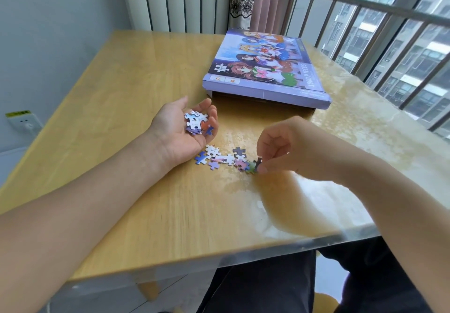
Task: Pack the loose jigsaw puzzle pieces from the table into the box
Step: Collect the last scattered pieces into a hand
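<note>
Several loose jigsaw pieces (220, 158) lie in a short row on the wooden table (121, 88), near its middle. My left hand (181, 127) rests palm up beside them, cupping a small heap of pieces (197, 124) in its palm. My right hand (280, 147) is at the right end of the row, its thumb and fingers pinching a dark piece (258, 163) just off the table. The purple puzzle box (264, 69), its lid printed with cartoon characters, lies farther back, a little beyond both hands; the lid sits askew on the brown base.
A clear cover sheet overlays the table and sticks out past its near edge (267, 247). A radiator (180, 1) and curtain stand behind the table, a railed window (389, 32) to the right, a wall socket (24, 121) at the left. My legs are under the near edge.
</note>
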